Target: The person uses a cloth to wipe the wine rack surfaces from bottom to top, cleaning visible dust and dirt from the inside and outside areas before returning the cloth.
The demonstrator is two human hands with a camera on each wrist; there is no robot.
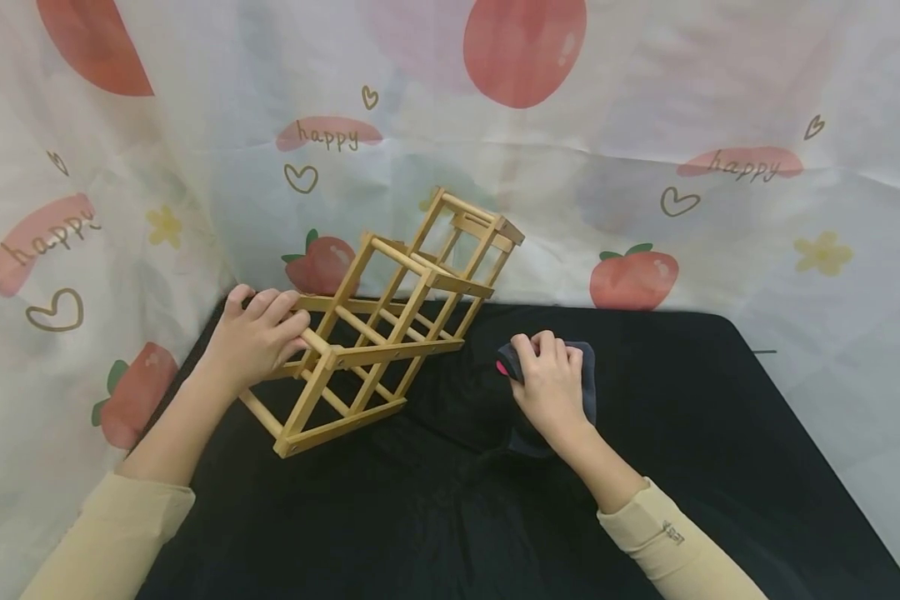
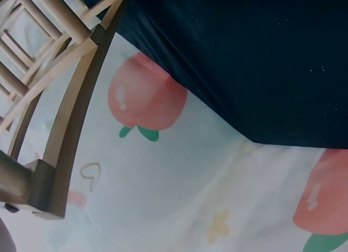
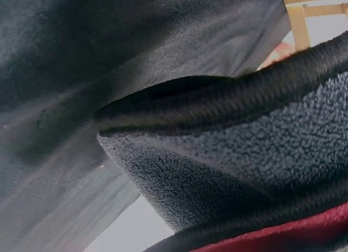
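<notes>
A tiered wooden rack [image 1: 397, 351] of light slats and round rods is held tilted over the left part of the table. My left hand [image 1: 258, 340] grips it by a rod at its near left end. In the left wrist view, part of the rack's frame [image 2: 81, 108] fills the upper left. My right hand [image 1: 551, 383] holds a bunched dark grey cloth [image 1: 588, 375], with a bit of pinkish red showing by the fingers. Close up in the right wrist view, the fuzzy cloth [image 3: 234, 149] shows a dark stitched edge, folded over.
A black cover [image 1: 682, 433] lies over the table, wrinkled near the middle. Behind and to the sides hangs a pale curtain [image 1: 495, 158] printed with fruit, hearts and the word "happy". The rack's upper end stands close to the rear curtain.
</notes>
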